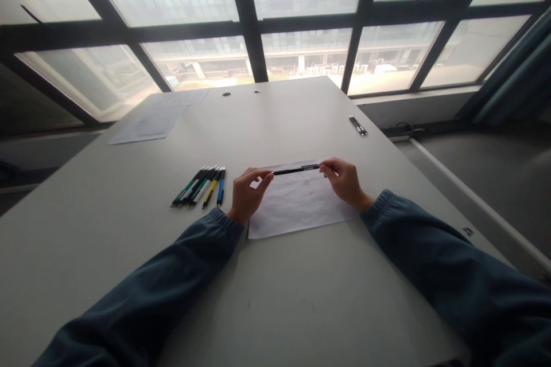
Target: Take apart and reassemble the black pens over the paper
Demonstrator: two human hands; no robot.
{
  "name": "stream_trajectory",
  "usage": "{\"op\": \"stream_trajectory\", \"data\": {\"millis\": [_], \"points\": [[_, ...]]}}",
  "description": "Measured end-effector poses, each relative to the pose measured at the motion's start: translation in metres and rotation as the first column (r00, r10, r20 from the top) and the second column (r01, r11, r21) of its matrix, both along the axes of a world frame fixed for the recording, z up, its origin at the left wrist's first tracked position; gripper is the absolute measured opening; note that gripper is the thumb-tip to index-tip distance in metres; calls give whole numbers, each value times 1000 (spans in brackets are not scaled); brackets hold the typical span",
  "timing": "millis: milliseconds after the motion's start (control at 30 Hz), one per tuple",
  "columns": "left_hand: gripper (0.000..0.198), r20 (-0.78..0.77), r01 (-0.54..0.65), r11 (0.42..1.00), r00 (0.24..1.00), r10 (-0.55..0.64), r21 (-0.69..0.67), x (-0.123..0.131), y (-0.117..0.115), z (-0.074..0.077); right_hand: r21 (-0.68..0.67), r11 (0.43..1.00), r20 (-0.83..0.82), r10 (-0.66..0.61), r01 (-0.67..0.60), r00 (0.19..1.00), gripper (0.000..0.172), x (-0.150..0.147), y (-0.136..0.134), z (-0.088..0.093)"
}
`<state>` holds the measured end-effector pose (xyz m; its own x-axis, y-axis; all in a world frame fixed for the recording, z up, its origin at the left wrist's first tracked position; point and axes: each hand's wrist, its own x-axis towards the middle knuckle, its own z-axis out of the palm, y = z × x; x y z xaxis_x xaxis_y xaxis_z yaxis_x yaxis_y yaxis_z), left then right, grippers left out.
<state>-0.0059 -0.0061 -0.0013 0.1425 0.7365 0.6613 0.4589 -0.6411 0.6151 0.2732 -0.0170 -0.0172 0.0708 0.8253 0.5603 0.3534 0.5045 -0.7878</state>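
Note:
A black pen [297, 170] with a clip is held level between my two hands, above a sheet of paper [301, 206]. My left hand [250, 192] pinches its left end between thumb and fingers. At the other end, near the clip, my right hand [344, 180] pinches it the same way. Faint marks show on the paper, which lies flat on the white table. To the left of my left hand lie several pens [200, 186] side by side, in green, black, white, yellow and blue.
Two pens [357, 125] lie near the table's right edge. More paper sheets [150, 120] lie at the far left of the white table [275, 304]. Large windows [305, 54] stand beyond the table, and a curtain [512, 74] hangs at the right.

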Motion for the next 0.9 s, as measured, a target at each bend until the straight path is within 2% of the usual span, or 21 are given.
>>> {"op": "stream_trajectory", "data": {"millis": [900], "points": [[20, -2, 1, 999, 1000, -1, -48, -1, 1, -2, -12, 1000, 8, -6, 6, 1000, 21, 0, -1, -1]]}}
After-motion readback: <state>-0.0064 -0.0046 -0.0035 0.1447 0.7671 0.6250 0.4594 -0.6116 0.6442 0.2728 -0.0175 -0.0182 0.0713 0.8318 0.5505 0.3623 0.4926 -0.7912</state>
